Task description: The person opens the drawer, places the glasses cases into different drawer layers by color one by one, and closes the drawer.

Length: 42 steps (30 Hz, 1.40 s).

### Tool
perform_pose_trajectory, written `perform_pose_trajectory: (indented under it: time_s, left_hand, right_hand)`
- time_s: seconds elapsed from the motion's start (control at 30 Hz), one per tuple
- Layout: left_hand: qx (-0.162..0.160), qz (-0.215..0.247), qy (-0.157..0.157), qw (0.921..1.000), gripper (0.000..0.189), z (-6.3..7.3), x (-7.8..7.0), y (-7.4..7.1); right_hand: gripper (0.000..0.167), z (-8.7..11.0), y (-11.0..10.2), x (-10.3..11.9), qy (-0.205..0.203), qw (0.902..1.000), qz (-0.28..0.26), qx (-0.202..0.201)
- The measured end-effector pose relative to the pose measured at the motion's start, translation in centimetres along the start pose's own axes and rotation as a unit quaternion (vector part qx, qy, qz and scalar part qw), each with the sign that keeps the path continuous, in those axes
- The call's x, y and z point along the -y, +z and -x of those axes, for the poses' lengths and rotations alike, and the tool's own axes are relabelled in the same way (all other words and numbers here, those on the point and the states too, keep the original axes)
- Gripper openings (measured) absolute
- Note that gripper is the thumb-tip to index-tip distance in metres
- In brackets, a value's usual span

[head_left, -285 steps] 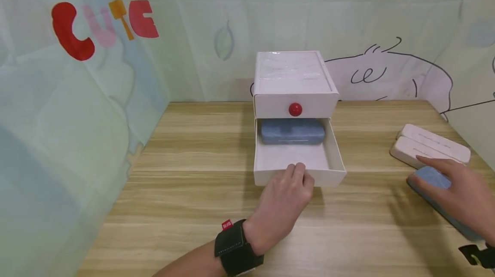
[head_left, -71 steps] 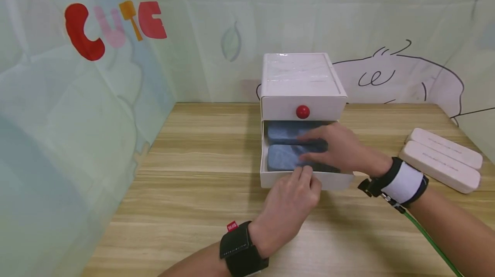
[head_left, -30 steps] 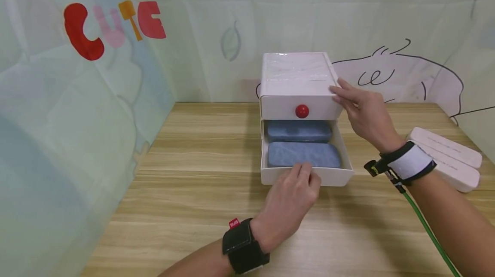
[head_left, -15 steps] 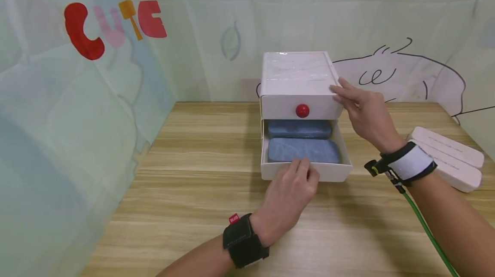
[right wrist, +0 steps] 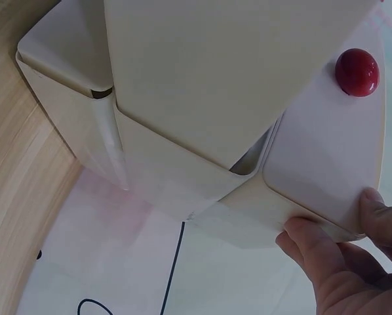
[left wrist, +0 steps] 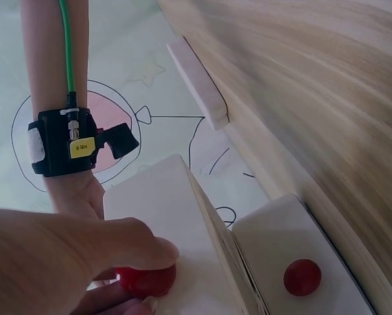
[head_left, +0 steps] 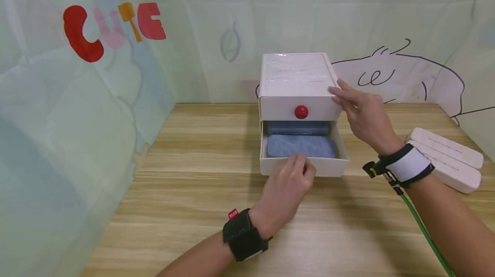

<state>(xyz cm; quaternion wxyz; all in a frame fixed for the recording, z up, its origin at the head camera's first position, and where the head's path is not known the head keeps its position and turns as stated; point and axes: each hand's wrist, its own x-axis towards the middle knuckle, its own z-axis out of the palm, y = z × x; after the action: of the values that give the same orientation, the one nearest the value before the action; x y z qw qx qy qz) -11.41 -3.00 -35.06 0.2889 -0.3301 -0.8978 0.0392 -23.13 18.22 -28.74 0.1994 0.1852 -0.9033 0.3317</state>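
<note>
A white drawer unit [head_left: 297,73] stands at the back of the table. Its middle drawer [head_left: 332,168] is pulled part way out, with two blue oblong cases, the front one [head_left: 301,146] lying before the rear one [head_left: 297,127]. My left hand [head_left: 288,191] pinches this drawer's red knob [left wrist: 147,282] between thumb and fingers, plain in the left wrist view. At the unit's upper right edge, my right hand [head_left: 365,114] grips the top tier, thumb [right wrist: 379,216] at its front corner and fingers along the side. The rear case is partly hidden under the top drawer.
The top drawer, with a red knob [head_left: 301,112], is closed. Below, another closed drawer with a red knob [left wrist: 302,277] shows in the left wrist view. Two pale oblong cases [head_left: 450,152] lie side by side at the right. A green cable [head_left: 425,229] runs along the right forearm.
Earlier my right hand set the front blue case from the table into the drawer, then moved to the unit's top right edge. Over the last second my left hand has moved the drawer inward.
</note>
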Motion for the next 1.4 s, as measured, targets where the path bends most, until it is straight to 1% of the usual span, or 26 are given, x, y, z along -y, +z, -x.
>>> perform_pose_trajectory:
  time_s: [0.2, 0.4, 0.7, 1.0, 1.23, 1.4]
  left_hand:
    - [0.000, 0.000, -0.001, 1.0000, 0.019, -0.3, 0.1, 0.1]
    - [-0.004, 0.005, -0.006, 1.0000, 0.021, -0.4, 0.1, 0.4]
    - [-0.011, 0.011, -0.010, 0.9998, 0.023, -0.7, 0.4, 0.7]
    - [-0.019, 0.038, -0.025, 0.9988, 0.023, -1.1, 1.0, 1.3]
    - [-0.015, 0.054, -0.031, 0.9979, 0.024, -1.4, 1.6, 1.8]
    - [-0.027, 0.057, -0.032, 0.9975, 0.024, -1.6, 1.8, 2.2]
  right_hand:
    - [0.034, 0.0, 0.1, -0.1, -0.006, 1.0000, 0.002, -0.007]
    - [0.034, 0.0, 0.1, 0.0, -0.002, 1.0000, -0.001, -0.008]
    - [0.035, 0.0, 0.1, -0.1, -0.001, 0.9999, 0.008, -0.009]
    - [0.035, -0.1, 0.3, -0.1, 0.000, 0.9999, 0.007, -0.009]
    - [0.036, -0.1, 0.3, -0.1, 0.002, 0.9999, 0.008, -0.006]
    - [0.036, 0.0, 0.2, -0.1, 0.006, 1.0000, 0.003, -0.006]
